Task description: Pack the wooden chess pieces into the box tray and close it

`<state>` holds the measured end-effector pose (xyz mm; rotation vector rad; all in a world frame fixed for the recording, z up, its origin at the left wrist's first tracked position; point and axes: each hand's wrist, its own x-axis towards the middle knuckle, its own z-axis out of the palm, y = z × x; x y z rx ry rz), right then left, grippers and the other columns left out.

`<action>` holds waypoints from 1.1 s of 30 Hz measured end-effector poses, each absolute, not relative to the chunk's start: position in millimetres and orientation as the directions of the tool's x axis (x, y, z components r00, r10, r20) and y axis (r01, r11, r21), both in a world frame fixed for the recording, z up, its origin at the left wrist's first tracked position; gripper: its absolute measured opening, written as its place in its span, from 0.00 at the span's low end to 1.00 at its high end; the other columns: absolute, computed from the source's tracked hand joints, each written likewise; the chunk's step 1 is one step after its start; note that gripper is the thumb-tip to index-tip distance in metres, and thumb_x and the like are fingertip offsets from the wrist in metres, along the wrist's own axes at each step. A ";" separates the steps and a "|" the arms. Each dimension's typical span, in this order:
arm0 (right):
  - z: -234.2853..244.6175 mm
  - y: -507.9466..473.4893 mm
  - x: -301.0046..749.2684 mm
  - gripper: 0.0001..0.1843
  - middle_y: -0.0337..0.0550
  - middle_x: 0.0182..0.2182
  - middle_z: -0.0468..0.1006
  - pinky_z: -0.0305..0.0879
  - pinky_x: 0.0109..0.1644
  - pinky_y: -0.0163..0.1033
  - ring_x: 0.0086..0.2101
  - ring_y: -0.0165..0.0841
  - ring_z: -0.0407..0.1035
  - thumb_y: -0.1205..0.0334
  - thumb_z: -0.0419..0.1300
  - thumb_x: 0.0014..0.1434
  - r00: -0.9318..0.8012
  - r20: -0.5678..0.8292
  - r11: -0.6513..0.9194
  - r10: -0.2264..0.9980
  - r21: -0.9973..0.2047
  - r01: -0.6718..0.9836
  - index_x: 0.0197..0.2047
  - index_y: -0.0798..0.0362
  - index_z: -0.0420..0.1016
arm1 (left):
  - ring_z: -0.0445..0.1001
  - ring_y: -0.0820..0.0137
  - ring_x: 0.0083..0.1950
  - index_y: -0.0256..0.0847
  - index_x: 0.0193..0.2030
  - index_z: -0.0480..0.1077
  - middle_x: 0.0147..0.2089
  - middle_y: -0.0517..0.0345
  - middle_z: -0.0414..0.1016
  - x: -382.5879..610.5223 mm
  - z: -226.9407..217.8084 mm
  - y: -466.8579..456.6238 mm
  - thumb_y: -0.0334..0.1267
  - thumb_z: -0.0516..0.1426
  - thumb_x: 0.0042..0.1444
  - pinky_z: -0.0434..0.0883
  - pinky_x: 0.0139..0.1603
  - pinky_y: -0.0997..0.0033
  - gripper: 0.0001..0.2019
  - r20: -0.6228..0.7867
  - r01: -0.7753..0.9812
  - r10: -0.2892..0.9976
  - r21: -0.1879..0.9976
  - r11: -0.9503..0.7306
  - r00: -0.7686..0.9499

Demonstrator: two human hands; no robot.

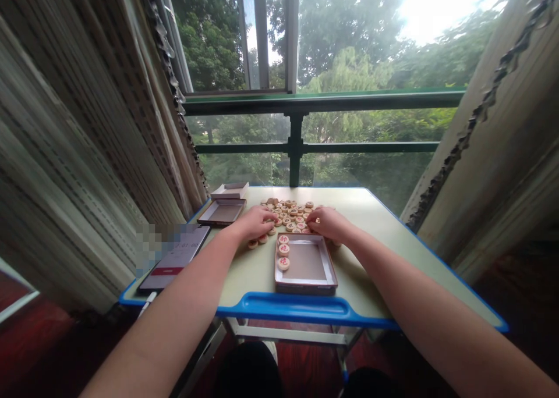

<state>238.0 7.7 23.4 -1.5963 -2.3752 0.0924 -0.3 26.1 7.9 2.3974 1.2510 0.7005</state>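
Round wooden Chinese chess pieces (286,220) lie in a loose heap on the desk, several with red characters showing. My left hand (257,222) rests at the left side of the heap, fingers stretched out and a little apart over the pieces. At the heap's right side, my right hand (328,220) has its fingertips bent down and pinched at a Chinese chess piece, mostly hidden by the fingers. Between my forearms sits a shallow open box (309,261). Three red-marked pieces (283,249) stand in a column along its left wall.
An open box part (222,210) and a white-lined lid (230,189) lie at the desk's back left. A phone (177,258) with a cable is at the left edge. The pale desk (384,241) has a blue rim and front pen groove. Curtains (484,107) flank the window.
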 end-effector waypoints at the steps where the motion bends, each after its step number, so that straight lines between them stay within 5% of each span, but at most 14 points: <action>1: 23.7 8.7 239.2 0.11 0.42 0.36 0.77 0.63 0.40 0.33 0.36 0.33 0.70 0.65 0.55 0.50 -0.340 0.194 0.378 0.920 -0.218 0.900 0.34 0.50 0.79 | 0.69 0.62 0.45 0.41 0.38 0.77 0.43 0.50 0.72 0.1 8.0 26.0 0.38 0.56 0.46 0.65 0.51 0.63 0.13 0.260 0.661 0.832 0.512 -0.549 0.489; 8: 32.8 11.3 252.3 0.11 0.42 0.29 0.78 0.62 0.25 0.30 0.23 0.28 0.69 0.67 0.57 0.47 -0.269 0.036 0.263 0.963 -0.359 0.895 0.34 0.53 0.79 | 0.70 0.62 0.46 0.42 0.36 0.78 0.43 0.51 0.74 2.0 9.4 25.6 0.30 0.54 0.46 0.65 0.53 0.64 0.13 0.281 0.633 0.794 0.487 -0.602 0.540; 14: 37.5 6.2 251.2 0.17 0.42 0.38 0.77 0.63 0.23 0.29 0.19 0.22 0.66 0.69 0.57 0.48 -0.266 -0.033 0.226 0.963 -0.435 0.871 0.43 0.52 0.77 | 0.67 0.62 0.51 0.40 0.40 0.76 0.45 0.52 0.75 8.3 11.5 24.4 0.30 0.53 0.48 0.61 0.56 0.65 0.15 0.310 0.706 0.785 0.344 -0.619 0.537; 21: 29.0 8.3 246.2 0.11 0.45 0.37 0.76 0.63 0.43 0.35 0.37 0.34 0.69 0.61 0.59 0.51 -0.430 0.162 0.460 0.888 -0.299 0.836 0.38 0.50 0.80 | 0.71 0.63 0.45 0.39 0.35 0.77 0.41 0.52 0.77 9.0 10.6 23.6 0.37 0.54 0.52 0.65 0.50 0.67 0.11 0.304 0.684 0.759 0.330 -0.651 0.575; 25: 20.6 10.2 238.8 0.14 0.46 0.37 0.75 0.61 0.43 0.38 0.39 0.36 0.67 0.52 0.59 0.52 -0.433 0.240 0.488 0.869 -0.266 0.831 0.39 0.49 0.79 | 0.71 0.64 0.44 0.40 0.35 0.77 0.40 0.52 0.77 10.4 5.5 28.6 0.37 0.55 0.52 0.66 0.49 0.66 0.10 0.331 0.693 0.752 0.298 -0.657 0.570; 33: 14.8 18.7 238.5 0.10 0.45 0.36 0.75 0.61 0.38 0.35 0.36 0.34 0.68 0.57 0.59 0.52 -0.350 0.255 0.410 0.902 -0.242 0.880 0.34 0.51 0.78 | 0.72 0.68 0.44 0.40 0.36 0.77 0.37 0.56 0.78 10.0 1.0 35.2 0.21 0.50 0.46 0.68 0.50 0.69 0.18 0.439 0.741 0.761 0.263 -0.617 0.478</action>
